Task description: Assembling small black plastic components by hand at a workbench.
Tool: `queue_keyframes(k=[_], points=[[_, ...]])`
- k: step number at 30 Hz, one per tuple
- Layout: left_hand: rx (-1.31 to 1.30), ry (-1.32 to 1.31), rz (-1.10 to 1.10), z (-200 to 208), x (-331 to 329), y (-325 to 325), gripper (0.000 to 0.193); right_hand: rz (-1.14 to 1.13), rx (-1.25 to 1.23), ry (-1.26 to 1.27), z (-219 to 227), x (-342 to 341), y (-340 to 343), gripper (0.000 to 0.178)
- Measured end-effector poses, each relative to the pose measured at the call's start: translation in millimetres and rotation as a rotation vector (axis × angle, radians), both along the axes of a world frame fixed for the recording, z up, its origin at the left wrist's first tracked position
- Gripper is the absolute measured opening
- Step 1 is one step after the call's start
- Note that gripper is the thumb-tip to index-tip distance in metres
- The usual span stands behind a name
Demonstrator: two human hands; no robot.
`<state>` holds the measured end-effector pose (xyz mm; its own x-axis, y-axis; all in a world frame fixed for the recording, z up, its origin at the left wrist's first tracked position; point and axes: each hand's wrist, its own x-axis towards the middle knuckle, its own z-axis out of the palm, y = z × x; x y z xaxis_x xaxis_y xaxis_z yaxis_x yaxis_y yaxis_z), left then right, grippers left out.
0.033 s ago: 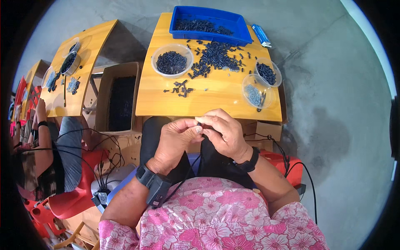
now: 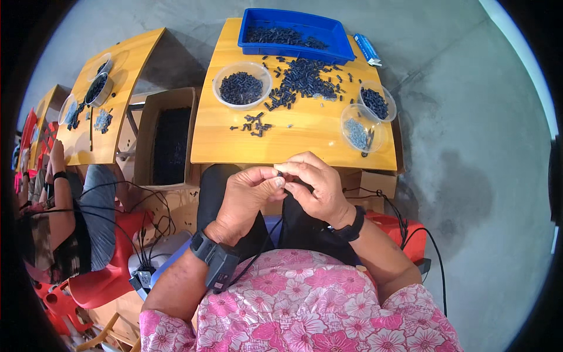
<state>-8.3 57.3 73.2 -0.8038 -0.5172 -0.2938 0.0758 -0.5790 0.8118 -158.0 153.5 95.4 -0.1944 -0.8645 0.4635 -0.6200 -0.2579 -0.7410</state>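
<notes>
Just in front of the table's near edge, my left hand (image 2: pixel 249 190) and my right hand (image 2: pixel 319 189) meet fingertip to fingertip. Between them is a small black plastic part (image 2: pixel 280 174), pinched by thumb and forefinger on both sides and mostly covered by the fingers. Several loose black parts (image 2: pixel 255 125) lie on the table beyond my left hand. Farther back, a large heap of small black parts (image 2: pixel 308 79) spreads across the tabletop. A clear round tub (image 2: pixel 217 88) of black parts stands to the left of that heap.
At the back sits a blue tray (image 2: pixel 296 51) holding black parts. On the right are a clear tub of pale small pieces (image 2: pixel 356 134) and a tub of black parts (image 2: pixel 375 104). A cardboard box (image 2: pixel 143 141) stands left of the table (image 2: pixel 220 149). Another person's arm (image 2: pixel 61 193) shows at far left.
</notes>
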Motion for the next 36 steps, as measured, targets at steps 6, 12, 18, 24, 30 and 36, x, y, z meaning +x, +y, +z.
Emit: queue_keyframes(k=[6, 12, 18, 24, 30, 36], points=[[0.12, -0.036, -0.07, 4.7, 0.8, -4.1, 0.015, 0.047, 0.102, -0.132, -2.5, -1.4, -0.2, 0.035], [0.159, -0.05, -0.073, 10.1, 2.7, -3.9, 0.017, 0.018, 0.093, -0.138, -3.8, 2.1, -0.6, 0.035], [0.182, -0.03, -0.094, 5.6, 3.4, -3.9, 0.017, 0.008, 0.077, -0.021, 0.1, 2.8, -0.5, 0.03], [0.203, -0.021, -0.097, 4.3, 2.0, -3.5, 0.017, 0.045, 0.105, 0.101, -5.9, 1.5, -0.3, 0.03], [0.043, 0.089, 0.003, 18.9, -3.7, 0.7, 0.035, 0.064, 0.167, 0.101, -4.4, -2.9, 3.7, 0.029], [-0.393, 0.135, -0.098, 12.2, -1.5, -0.2, 0.059, 0.101, 0.124, 0.052, -7.1, -2.8, 3.6, 0.029]])
